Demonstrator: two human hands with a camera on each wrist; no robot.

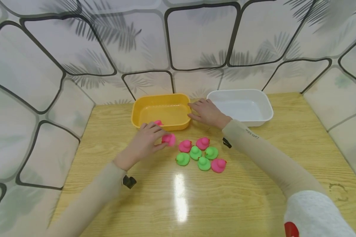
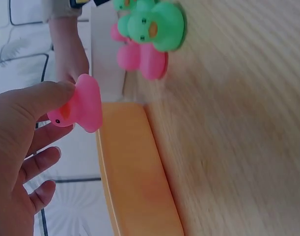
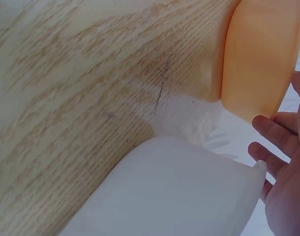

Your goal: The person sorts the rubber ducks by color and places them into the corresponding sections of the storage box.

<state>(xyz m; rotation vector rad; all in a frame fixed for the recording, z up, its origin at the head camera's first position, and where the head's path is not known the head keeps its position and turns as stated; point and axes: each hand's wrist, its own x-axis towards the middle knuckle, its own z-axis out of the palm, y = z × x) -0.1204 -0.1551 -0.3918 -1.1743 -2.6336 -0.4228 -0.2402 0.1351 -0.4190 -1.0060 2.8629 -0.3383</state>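
Note:
My left hand [image 1: 148, 140] pinches a pink toy duck [image 2: 88, 103] between thumb and fingers, just in front of the yellow basin [image 1: 184, 123]. In the left wrist view that duck overlaps the basin's rim, while the remaining fingers are loosely bent. Inside the basin, another pink duck [image 1: 158, 122] shows partly behind my left fingers. My right hand [image 1: 209, 112] is at the basin's right end with fingers extended, fingertips right at its rim [image 3: 287, 101]. Under its wrist side lies the left end of the white basin [image 1: 255, 121].
Pink ducks [image 1: 218, 165] and green ducks [image 1: 182, 159] sit in a loose group on the wooden table [image 1: 142, 200], in front of the basins. A patterned wall covering [image 1: 201, 36] stands close behind the basins and along both sides.

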